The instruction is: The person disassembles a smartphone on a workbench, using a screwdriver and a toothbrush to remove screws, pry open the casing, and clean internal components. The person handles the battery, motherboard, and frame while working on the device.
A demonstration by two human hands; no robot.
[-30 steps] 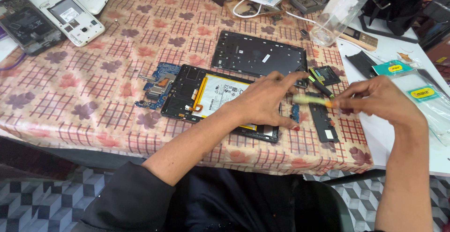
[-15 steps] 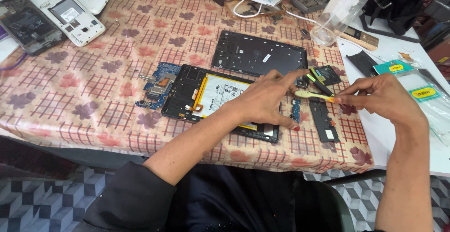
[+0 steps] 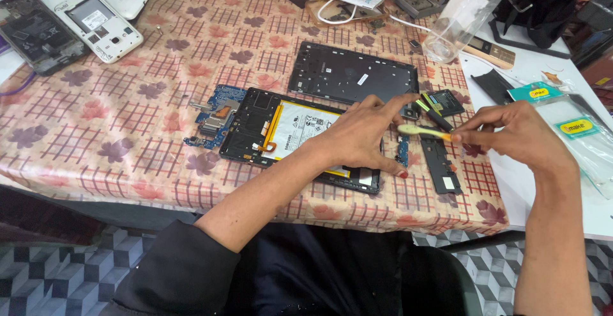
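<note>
From the head view, my left hand (image 3: 361, 138) lies spread flat on the opened tablet (image 3: 300, 138), fingers splayed and loose, pressing its right end down against the table (image 3: 96, 137); it closes on nothing. My right hand (image 3: 517, 138) pinches the yellow brush (image 3: 423, 131) by its handle, bristle end pointing towards my left fingertips, just above the tablet's right edge.

The tablet looks thin, stiff and fragile with its back off: the white battery (image 3: 300, 131) and bare board sit exposed under my left wrist, so I judge it best held by the frame edges, never the battery. The brush seems light and rigid, easy to steer from a fingertip grip.

Beyond my left hand lies the black back cover (image 3: 348, 73); a small blue circuit board (image 3: 214, 121) sits well left of it.
</note>
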